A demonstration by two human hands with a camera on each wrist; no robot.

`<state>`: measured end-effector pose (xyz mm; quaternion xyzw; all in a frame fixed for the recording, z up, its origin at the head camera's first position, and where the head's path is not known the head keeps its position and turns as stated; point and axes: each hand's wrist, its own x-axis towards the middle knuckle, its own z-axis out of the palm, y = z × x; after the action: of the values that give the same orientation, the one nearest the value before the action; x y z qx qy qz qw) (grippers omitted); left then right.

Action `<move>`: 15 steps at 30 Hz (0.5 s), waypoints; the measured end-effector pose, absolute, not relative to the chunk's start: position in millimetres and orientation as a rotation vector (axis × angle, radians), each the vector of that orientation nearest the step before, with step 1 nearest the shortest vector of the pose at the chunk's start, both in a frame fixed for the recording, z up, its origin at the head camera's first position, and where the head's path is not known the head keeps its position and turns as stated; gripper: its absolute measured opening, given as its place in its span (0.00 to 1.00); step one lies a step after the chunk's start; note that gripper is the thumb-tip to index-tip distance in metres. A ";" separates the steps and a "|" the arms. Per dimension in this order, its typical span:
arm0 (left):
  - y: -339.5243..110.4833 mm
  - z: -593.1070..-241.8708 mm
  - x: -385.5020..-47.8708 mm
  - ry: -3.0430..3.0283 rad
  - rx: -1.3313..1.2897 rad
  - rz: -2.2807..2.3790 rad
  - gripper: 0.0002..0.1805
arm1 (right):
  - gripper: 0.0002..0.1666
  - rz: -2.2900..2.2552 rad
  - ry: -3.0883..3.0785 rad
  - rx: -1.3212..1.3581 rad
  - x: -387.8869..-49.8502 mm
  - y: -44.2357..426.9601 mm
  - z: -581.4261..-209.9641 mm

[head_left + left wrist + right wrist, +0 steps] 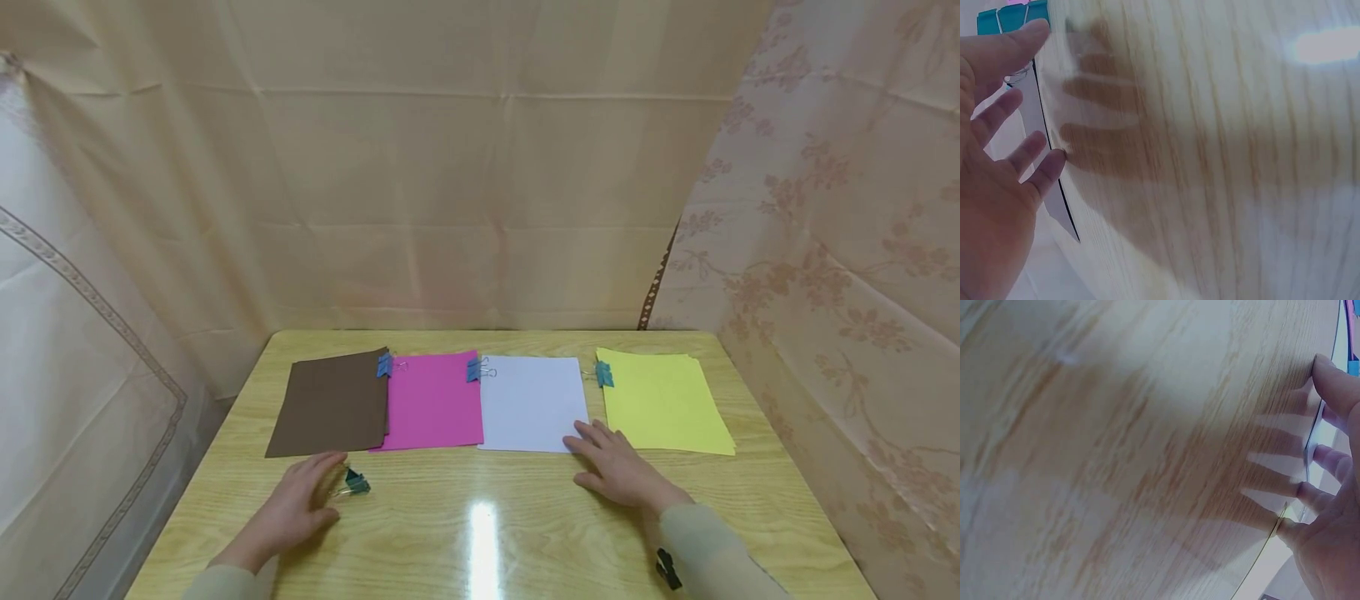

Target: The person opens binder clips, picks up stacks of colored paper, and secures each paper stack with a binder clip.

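Observation:
My left hand [296, 504] is over the table's near left part, thumb and index spread apart. A teal binder clip [357, 482] with wire handles is right beside its fingertips; in the left wrist view the clip [1013, 20] appears partly behind the thumb. The fingers do not visibly pinch it. My right hand [618, 467] lies with fingers spread, fingertips at the lower right corner of the white paper stack [532, 404]. A yellow paper stack [667, 400] lies just right of that hand, a teal binder clip [604, 374] on its left edge.
A brown paper stack [330, 404] and a pink one [435, 400] continue the row leftward. Blue binder clips sit at the brown stack's right edge [385, 365] and the pink stack's right edge [473, 370]. Curtains [450, 208] surround the wooden table [420, 533].

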<state>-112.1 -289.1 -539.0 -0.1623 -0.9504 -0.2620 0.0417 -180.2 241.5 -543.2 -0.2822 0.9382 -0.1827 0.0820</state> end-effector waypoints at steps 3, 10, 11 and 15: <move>-290.9 -540.7 -110.8 -2.909 -0.512 -0.758 0.43 | 0.34 -0.539 2.814 -0.857 -180.5 241.2 -544.3; -294.9 -544.2 -109.8 -2.922 -0.509 -0.712 0.38 | 0.34 -0.529 2.824 -0.867 -180.7 241.8 -546.2; -295.0 -544.2 -109.8 -2.923 -0.509 -0.714 0.38 | 0.34 -0.527 2.822 -0.861 -180.8 241.8 -546.5; -294.0 -543.5 -109.9 -2.949 -0.469 -0.730 0.40 | 0.35 -0.525 2.815 -0.840 -180.6 241.7 -546.5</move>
<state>-109.9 -294.0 -543.5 -0.1524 -0.9588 -0.2374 0.0339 -180.6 241.7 -546.5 -0.2805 0.9404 -0.1755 0.0785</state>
